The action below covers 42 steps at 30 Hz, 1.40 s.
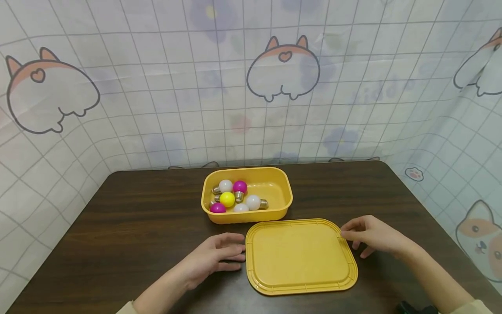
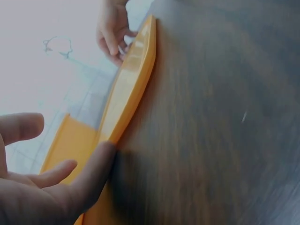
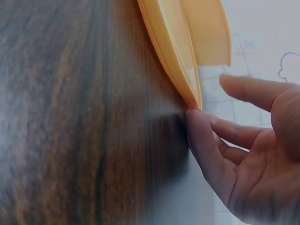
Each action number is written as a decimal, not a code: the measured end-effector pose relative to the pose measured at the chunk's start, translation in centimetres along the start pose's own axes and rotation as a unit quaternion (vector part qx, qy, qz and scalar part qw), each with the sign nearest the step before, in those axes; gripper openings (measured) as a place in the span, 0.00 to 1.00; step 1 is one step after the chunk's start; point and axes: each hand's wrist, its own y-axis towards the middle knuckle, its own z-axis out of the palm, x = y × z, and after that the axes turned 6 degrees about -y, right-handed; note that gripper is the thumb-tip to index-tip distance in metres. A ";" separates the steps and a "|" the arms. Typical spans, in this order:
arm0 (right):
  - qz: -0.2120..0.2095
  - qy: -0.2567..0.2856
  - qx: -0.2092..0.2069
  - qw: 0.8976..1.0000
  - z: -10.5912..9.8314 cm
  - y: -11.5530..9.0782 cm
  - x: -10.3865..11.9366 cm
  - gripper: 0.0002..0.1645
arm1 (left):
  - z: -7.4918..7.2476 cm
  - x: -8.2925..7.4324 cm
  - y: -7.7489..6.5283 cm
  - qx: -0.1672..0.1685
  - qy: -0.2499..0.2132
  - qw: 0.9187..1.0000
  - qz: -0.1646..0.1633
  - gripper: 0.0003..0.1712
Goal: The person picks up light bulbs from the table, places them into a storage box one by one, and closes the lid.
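Note:
A yellow plastic lid (image 1: 302, 255) lies flat on the dark table, its raised rim facing up. At its left edge is my left hand (image 1: 217, 259), fingers extended and slightly spread, with fingertips right at the rim. My right hand (image 1: 372, 237) sits at the lid's right edge, fingers loosely bent. In the right wrist view the thumb (image 3: 248, 91) stands apart from the fingers, and one fingertip meets the lid's corner (image 3: 192, 96). Behind the lid stands a yellow box (image 1: 277, 192) with several light bulbs in it: white (image 1: 253, 202), magenta (image 1: 240, 187) and yellow (image 1: 227, 199).
The wood-grain table (image 1: 117, 226) reaches back to a wall covering (image 1: 188, 113) with a grid and cartoon animals, which also runs along both sides. A black object (image 1: 415, 308) shows at the bottom right, by the right forearm.

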 end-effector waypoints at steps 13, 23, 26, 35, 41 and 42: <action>-0.027 0.023 0.026 0.999 -0.1 0.1 -0.4 0.30 | 1.7 0.6 -0.5 -0.036 -0.036 0.999 -0.003 0.37; -0.041 0.041 0.032 0.998 -0.1 -0.2 -0.1 0.33 | 2.3 0.8 -0.1 -0.040 -0.046 0.998 -0.009 0.37; -0.044 0.061 0.035 0.997 -0.1 -0.2 -0.1 0.34 | 2.4 0.9 -0.1 -0.044 -0.050 0.998 -0.002 0.36; -0.056 0.094 0.048 0.993 -0.4 -0.3 -0.4 0.33 | 2.4 0.9 0.4 -0.040 -0.068 0.997 0.004 0.35; -0.066 0.100 0.060 0.991 -0.5 -0.2 -0.7 0.35 | 2.0 1.2 0.5 -0.032 -0.073 0.997 0.004 0.35; -0.068 0.101 0.062 0.991 -0.5 -0.2 -0.8 0.35 | 2.0 1.2 0.6 -0.032 -0.072 0.997 0.005 0.35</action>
